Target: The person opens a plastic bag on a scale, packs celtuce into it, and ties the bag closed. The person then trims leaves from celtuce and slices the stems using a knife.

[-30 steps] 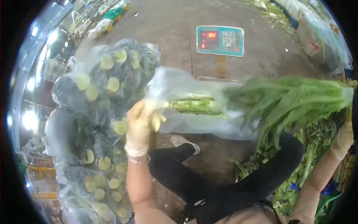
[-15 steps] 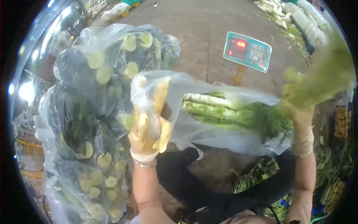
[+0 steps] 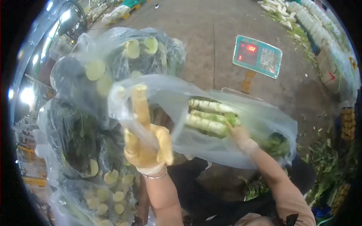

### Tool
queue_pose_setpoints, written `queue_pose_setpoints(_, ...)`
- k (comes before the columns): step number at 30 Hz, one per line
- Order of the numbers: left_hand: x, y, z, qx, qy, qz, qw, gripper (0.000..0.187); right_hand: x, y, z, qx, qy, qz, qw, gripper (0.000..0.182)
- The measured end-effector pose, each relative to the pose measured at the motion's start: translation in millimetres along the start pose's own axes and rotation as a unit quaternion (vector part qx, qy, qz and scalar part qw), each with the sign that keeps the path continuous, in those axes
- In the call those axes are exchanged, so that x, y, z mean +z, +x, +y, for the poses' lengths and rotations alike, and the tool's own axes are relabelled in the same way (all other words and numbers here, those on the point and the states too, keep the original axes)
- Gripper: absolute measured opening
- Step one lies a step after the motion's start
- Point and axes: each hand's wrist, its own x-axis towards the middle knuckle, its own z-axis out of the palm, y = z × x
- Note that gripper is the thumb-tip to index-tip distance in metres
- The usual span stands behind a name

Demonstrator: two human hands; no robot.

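My left hand, in a cream glove, holds the mouth of a clear plastic bag, with its index finger raised under the film and its thumb apart. Thick pale-green celtuce stalks lie side by side in the bag, cut ends toward my left hand. My gloved right hand reaches over the bag's middle, fingers closed around a celtuce stalk beside the others. Whether that hand is under or over the film is hard to tell. Dark leaves show blurred through the plastic at the bag's right end.
Filled bags of celtuce are piled on the left, round cut ends outward. A scale display with red digits stands beyond the bag. Loose leaves litter the floor at right; white radishes lie at the far right.
My right hand came from the far right, where it held a blurred leafy bunch, to the stalks in the bag. My left hand shifted slightly left and down. The scale's digits changed.
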Motion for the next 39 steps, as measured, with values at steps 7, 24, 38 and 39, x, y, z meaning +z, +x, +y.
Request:
queue_pose_setpoints(7, 13, 8, -18, -0.031, -0.004, 0.048, 0.998, 0.075, 16, -37, 54, 0.059, -0.034, -0.125, 0.99, 0.037)
queue_pose_setpoints(24, 54, -3, -37, -0.132, 0.268, 0.053, 0.953, 0.063, -79, -172, 145, 0.151, 0.005, -0.02, 0.988, 0.041)
queue_pose_setpoints(38, 23, 30, 17, -0.037, 0.134, 0.165, 0.976, 0.031, -311, -256, 97, 0.008, -0.267, -0.063, 0.962, 0.049)
queue_pose_setpoints(39, 22, 28, 17, -0.044, 0.11, 0.158, 0.98, 0.026, -301, -262, 100, -0.019, -0.297, 0.045, 0.954, 0.053)
